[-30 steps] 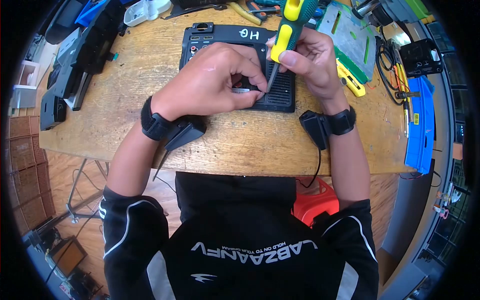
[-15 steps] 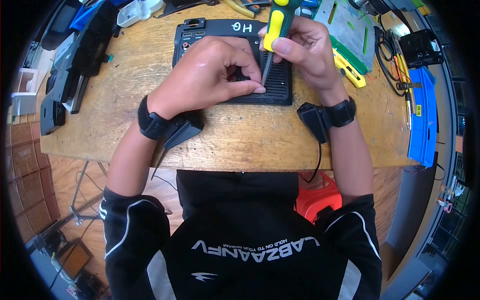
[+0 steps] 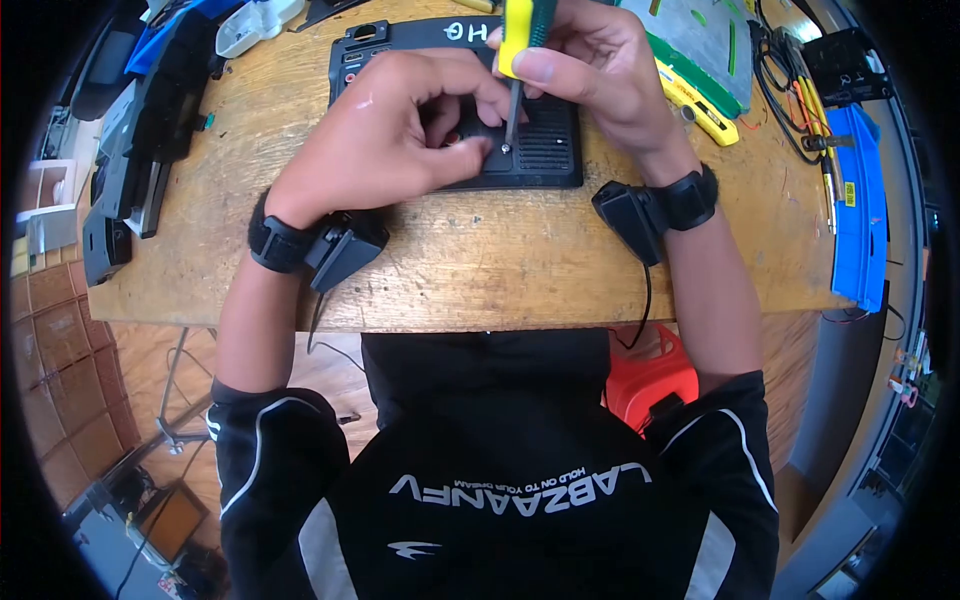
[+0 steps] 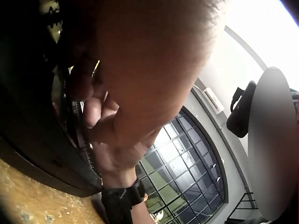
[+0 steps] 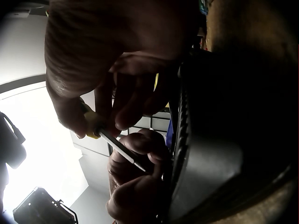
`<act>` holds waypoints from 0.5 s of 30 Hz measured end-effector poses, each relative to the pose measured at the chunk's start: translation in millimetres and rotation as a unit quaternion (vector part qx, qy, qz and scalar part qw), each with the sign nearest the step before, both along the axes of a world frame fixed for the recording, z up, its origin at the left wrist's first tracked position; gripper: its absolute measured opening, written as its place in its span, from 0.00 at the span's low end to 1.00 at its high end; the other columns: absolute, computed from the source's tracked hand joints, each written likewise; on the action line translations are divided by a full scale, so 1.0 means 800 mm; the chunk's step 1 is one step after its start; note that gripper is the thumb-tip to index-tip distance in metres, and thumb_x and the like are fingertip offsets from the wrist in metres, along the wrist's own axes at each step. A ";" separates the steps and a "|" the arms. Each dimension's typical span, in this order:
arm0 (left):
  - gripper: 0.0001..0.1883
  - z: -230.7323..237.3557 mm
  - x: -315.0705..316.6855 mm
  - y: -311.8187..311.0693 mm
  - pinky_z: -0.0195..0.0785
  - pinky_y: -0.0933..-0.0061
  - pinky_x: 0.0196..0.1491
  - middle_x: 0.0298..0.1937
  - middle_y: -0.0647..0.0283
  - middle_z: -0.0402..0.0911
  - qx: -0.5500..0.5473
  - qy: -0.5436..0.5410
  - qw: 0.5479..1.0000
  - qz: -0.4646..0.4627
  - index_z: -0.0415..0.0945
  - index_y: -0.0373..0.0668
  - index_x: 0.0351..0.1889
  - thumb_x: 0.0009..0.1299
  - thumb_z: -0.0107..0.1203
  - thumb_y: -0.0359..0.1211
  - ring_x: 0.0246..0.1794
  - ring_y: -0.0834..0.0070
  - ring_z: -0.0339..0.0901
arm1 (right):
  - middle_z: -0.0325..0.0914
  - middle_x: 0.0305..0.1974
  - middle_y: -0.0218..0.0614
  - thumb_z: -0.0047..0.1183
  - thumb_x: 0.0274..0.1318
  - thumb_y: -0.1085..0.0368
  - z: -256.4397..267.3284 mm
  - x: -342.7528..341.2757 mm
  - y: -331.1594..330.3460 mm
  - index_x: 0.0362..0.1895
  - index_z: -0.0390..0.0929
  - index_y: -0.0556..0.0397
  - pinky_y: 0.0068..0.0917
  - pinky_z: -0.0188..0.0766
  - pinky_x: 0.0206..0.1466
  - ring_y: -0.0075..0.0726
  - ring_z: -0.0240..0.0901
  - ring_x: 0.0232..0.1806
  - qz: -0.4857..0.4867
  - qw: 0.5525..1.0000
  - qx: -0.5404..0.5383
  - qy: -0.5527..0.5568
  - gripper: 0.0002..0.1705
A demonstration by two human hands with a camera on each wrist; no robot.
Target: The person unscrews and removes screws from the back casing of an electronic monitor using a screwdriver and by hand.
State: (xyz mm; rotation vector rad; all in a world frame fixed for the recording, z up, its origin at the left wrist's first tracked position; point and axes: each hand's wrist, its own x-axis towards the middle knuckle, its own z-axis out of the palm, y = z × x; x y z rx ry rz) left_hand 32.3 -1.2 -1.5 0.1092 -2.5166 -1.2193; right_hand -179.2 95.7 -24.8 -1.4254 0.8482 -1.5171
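Note:
A black plastic panel [image 3: 550, 170] with slotted vents and white "HQ" lettering lies on the wooden table. My right hand [image 3: 612, 85] grips a yellow-and-green screwdriver [image 3: 517, 40], its shaft pointing down and tilted slightly. At the shaft's lower end a small silver screw [image 3: 506, 148] shows on the panel. Over the panel's middle rests my left hand [image 3: 385, 130], fingers bent, thumb and index finger apart on either side of the screw. In the right wrist view the screwdriver shaft [image 5: 122, 150] reaches toward the left hand's fingers [image 5: 135, 191].
A yellow cutter knife [image 3: 700, 105] lies right of the panel, beside a green-edged plate [image 3: 700, 50]. Cables and thin tools lie farther right, near a blue tray [image 3: 858, 225]. Black equipment [image 3: 150, 130] stands at the left, with a white container [image 3: 255, 28] behind it.
My left thumb and index finger have parted from the screwdriver tip, uncovering the screw. The right hand keeps its grip. The head view has shifted, so the panel sits higher and farther left.

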 end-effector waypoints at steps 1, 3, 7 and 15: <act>0.11 0.000 -0.001 -0.002 0.61 0.79 0.27 0.29 0.70 0.78 -0.002 0.003 1.000 -0.003 0.84 0.41 0.42 0.60 0.64 0.23 0.22 0.84 0.68 | 0.86 0.39 0.44 0.66 0.58 0.72 0.005 0.006 0.003 0.49 0.82 0.72 0.22 0.80 0.39 0.27 0.83 0.36 0.018 1.000 0.006 -0.015 0.18; 0.09 -0.004 -0.001 -0.005 0.58 0.80 0.26 0.28 0.71 0.77 -0.003 0.013 1.000 -0.002 0.83 0.40 0.41 0.62 0.62 0.23 0.21 0.86 0.65 | 0.86 0.40 0.44 0.66 0.58 0.72 0.004 0.004 0.001 0.49 0.82 0.72 0.21 0.80 0.39 0.27 0.83 0.36 0.009 1.000 0.000 -0.005 0.18; 0.08 -0.019 -0.003 -0.006 0.56 0.82 0.26 0.27 0.74 0.76 0.072 0.043 0.996 0.028 0.84 0.39 0.41 0.64 0.63 0.25 0.22 0.90 0.64 | 0.87 0.40 0.43 0.69 0.56 0.70 -0.002 0.009 0.002 0.49 0.83 0.71 0.18 0.78 0.37 0.24 0.82 0.35 -0.005 1.000 -0.003 -0.021 0.19; 0.08 -0.024 0.004 -0.013 0.62 0.84 0.33 0.30 0.76 0.73 0.094 0.029 0.995 0.009 0.81 0.36 0.47 0.71 0.64 0.26 0.29 0.92 0.68 | 0.86 0.39 0.35 0.74 0.49 0.69 0.000 0.011 0.004 0.45 0.85 0.63 0.15 0.75 0.37 0.19 0.79 0.35 -0.027 0.999 -0.027 -0.008 0.18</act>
